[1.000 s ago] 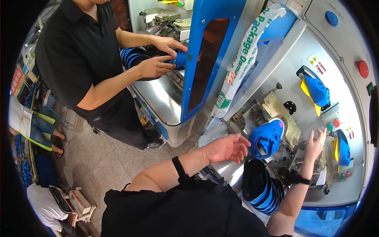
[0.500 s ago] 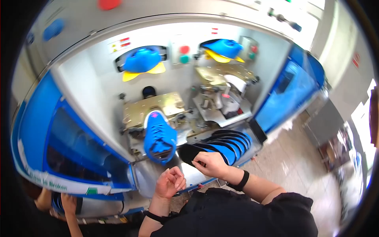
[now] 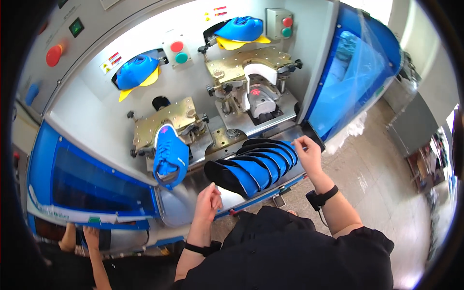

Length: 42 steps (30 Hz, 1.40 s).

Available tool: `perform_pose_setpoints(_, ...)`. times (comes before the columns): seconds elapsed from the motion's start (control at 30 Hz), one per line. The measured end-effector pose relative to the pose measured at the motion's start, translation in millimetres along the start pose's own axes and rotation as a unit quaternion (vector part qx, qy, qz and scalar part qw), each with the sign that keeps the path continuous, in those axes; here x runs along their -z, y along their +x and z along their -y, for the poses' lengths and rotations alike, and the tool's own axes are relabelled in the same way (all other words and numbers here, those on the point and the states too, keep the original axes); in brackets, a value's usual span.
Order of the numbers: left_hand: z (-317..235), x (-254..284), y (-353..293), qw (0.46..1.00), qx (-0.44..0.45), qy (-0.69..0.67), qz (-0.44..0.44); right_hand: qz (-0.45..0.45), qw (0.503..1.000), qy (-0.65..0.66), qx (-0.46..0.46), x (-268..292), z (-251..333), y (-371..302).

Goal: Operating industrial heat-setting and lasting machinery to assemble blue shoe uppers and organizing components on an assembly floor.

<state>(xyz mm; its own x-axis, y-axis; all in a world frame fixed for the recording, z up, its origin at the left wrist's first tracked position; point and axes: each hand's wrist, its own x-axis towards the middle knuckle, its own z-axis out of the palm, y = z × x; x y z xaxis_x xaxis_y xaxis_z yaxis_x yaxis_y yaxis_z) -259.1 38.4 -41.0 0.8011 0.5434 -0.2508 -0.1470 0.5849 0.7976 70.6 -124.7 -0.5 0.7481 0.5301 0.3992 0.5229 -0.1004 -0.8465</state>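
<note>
My right hand (image 3: 308, 153) is at the right end of a row of blue shoe uppers with black linings (image 3: 270, 169), thumb and fingertips pinched together by the last piece; anything between them is too small to make out. Near the row's left end, my left hand (image 3: 208, 203) hangs with fingers loosely bent and apart, and nothing shows in it. The uppers lean one against another on the machine's metal front ledge (image 3: 176, 205). A blue laced shoe upper (image 3: 170, 157) sits toe-down at the left station, its heel toward the brass-coloured plate (image 3: 164, 121).
The right station has a white curved pad (image 3: 261, 73) around a grey mould (image 3: 262, 102). Blue-and-yellow covered parts (image 3: 137, 71) and red-green button boxes (image 3: 279, 24) are on the back wall. Blue doors (image 3: 101, 174) flank the bay. Another person's hands (image 3: 91, 237) work at lower left.
My right hand has moved right, from the near end of the row to its far right end. The left hand stays near the ledge. The view has shifted.
</note>
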Motion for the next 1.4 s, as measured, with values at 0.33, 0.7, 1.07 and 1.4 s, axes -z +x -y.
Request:
perform_pose_setpoints(0.33,91,-87,52,0.913,-0.09,0.287,-0.275,0.313,0.943,-0.112,-0.005,4,-125,9)
perform_pose_setpoints(0.7,130,-91,68,0.84,-0.187,0.29,-0.418,0.372,0.903,-0.105,0.186,-3,-128,15)
perform_pose_setpoints(1.07,111,-57,53,0.774,-0.147,0.377,-0.486,0.421,0.879,-0.102,0.199,-31,-102,9)
perform_pose_setpoints(1.4,96,1,61,0.746,-0.083,0.414,-0.514,0.395,0.858,-0.13,0.303,-62,-70,29)
